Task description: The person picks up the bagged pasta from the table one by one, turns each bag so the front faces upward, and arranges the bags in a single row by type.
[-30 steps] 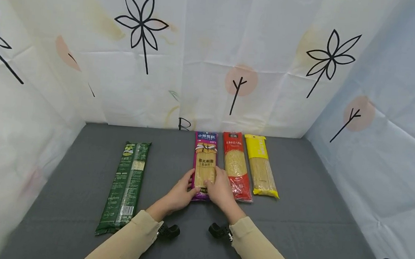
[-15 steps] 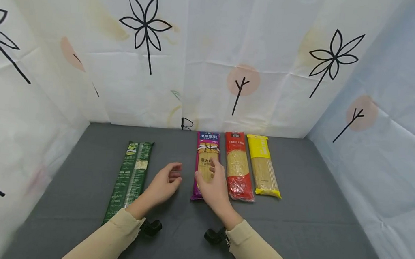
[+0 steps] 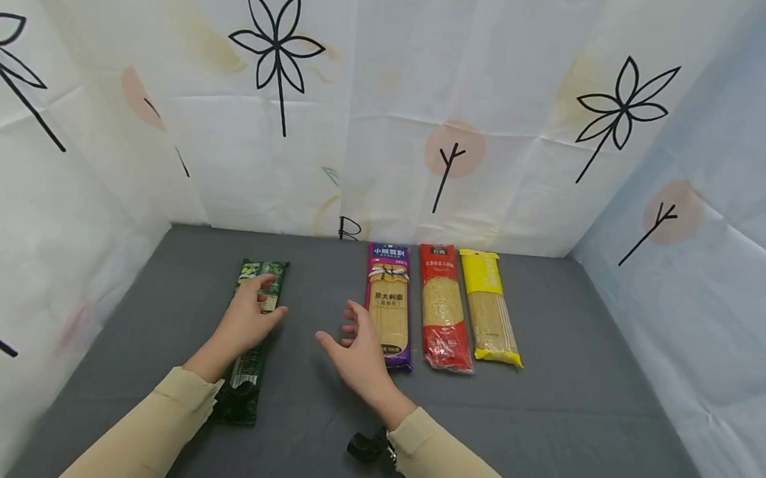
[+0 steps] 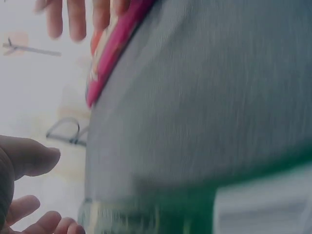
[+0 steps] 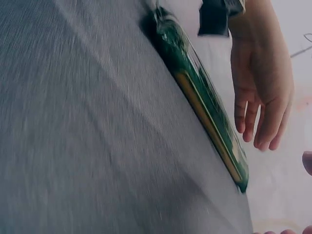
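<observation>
A green spaghetti packet (image 3: pixel 247 367) lies lengthwise at the left of the grey table. My left hand (image 3: pixel 244 322) is over its middle, fingers spread and loosely bent, hiding part of it; the left wrist view shows the green packet (image 4: pixel 180 209) blurred below the thumb. Whether the hand touches it I cannot tell. To the right, my right hand (image 3: pixel 356 357) hovers with thumb and fingers apart, holding nothing, near the lower left of a purple pasta packet (image 3: pixel 389 307). In the right wrist view the left hand (image 5: pixel 263 83) appears beyond the green packet (image 5: pixel 209 107).
Right of the purple packet lie a red pasta packet (image 3: pixel 445 311) and a yellow noodle packet (image 3: pixel 491 307), side by side. A patterned white cloth (image 3: pixel 392 120) stands behind and along both sides of the grey tabletop (image 3: pixel 542 447).
Both hands have let go of the purple packet and moved left, the left one over to the green packet. The green packet's near end has shifted slightly right.
</observation>
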`<state>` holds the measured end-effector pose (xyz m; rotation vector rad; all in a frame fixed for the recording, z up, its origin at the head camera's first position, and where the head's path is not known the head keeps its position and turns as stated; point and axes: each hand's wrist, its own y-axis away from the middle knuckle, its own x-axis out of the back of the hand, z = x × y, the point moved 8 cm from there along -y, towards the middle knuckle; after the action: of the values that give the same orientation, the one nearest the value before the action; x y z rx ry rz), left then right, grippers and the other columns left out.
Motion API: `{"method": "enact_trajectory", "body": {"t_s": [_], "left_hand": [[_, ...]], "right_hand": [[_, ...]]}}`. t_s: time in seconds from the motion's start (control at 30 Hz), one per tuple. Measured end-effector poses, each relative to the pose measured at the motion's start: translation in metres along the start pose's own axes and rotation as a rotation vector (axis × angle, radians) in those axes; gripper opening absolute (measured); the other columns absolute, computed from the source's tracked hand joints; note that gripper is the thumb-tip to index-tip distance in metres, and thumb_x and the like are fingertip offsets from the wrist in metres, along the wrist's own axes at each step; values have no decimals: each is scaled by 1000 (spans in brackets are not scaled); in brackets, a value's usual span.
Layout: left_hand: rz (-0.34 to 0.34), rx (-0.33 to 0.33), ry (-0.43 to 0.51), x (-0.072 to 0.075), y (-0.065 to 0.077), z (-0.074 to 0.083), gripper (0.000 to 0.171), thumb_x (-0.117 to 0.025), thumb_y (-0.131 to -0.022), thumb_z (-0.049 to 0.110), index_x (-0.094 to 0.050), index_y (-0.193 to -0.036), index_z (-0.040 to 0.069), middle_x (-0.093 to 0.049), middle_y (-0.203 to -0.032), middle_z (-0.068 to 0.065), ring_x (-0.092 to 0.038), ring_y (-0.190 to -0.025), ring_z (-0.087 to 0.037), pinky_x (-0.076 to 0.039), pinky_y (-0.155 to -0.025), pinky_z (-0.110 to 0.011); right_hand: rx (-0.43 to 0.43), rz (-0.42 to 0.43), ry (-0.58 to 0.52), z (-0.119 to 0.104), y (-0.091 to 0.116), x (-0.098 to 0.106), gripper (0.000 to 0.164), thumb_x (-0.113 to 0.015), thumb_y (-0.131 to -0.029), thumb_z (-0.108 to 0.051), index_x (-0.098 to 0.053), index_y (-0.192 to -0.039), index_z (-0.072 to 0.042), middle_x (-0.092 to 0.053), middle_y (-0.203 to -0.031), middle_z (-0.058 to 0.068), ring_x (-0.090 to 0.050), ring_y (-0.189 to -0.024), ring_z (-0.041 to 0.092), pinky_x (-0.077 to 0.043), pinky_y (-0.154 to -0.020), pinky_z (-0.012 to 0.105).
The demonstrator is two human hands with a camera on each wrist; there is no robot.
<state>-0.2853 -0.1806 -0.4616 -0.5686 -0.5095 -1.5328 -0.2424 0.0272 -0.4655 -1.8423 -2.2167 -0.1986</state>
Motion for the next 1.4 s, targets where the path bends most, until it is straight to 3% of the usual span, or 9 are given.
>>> {"method": "enact_trajectory", "body": {"t_s": [0.2,0.3,0.43,0.7,0.97,1.17,1.4], "left_hand": [[65,136,-106,18,-6,-26,74,-67,-91,24,-28,-150,2,-29,-144,-29,-23,-129,-53,-26,-97,-67],[42,209,-109,18,-8,-37,78,-67,-91,27,-24,-152,3,-20,-149,-31,-17,-131,-55,-23,-98,-70],[-37,246,-136,13,-12,-44,83,-67,-91,32,-20,-153,3,-12,-150,-32,-14,-131,-58,-28,-96,-70],[-179,271,-246,11,-16,-46,86,-65,-92,38,-18,-153,1,-11,-147,-36,-20,-124,-63,-30,-92,-71],[-223,288,-113,14,-11,-45,81,-64,-94,28,-16,-153,-2,-4,-147,-39,-18,-129,-61,-35,-93,-66],[-224,277,-148,13,-10,-45,81,-66,-93,30,-21,-151,-2,-6,-146,-41,-21,-129,-59,-36,-94,-65],[-236,259,-143,9,-10,-44,79,-68,-92,30,-26,-151,0,-7,-150,-39,-15,-134,-56,-33,-97,-66]], "right_hand": [[-73,-99,-23,6,2,-29,77,-70,-89,-41,-31,-150,-14,-46,-138,13,-53,-115,26,-50,-86,42],[-123,-153,-36,10,4,-43,80,-71,-87,-42,-31,-150,-14,-47,-137,11,-55,-113,22,-51,-84,39],[-157,-197,-55,14,4,-56,81,-73,-86,-38,-31,-150,-13,-49,-135,10,-58,-109,20,-52,-82,38],[-200,-248,-97,15,8,-72,81,-76,-85,-32,-32,-150,-11,-54,-129,8,-59,-103,17,-53,-77,36],[-223,-299,-116,11,16,-88,79,-77,-85,-29,-34,-148,-9,-55,-127,7,-59,-107,19,-53,-78,35],[-272,-285,-24,10,20,-100,84,-80,-81,-33,-35,-148,-8,-52,-124,1,-55,-105,16,-50,-81,36],[-316,-239,119,4,18,-105,88,-82,-77,-37,-36,-145,-3,-49,-125,12,-55,-111,28,-51,-82,43]]}}
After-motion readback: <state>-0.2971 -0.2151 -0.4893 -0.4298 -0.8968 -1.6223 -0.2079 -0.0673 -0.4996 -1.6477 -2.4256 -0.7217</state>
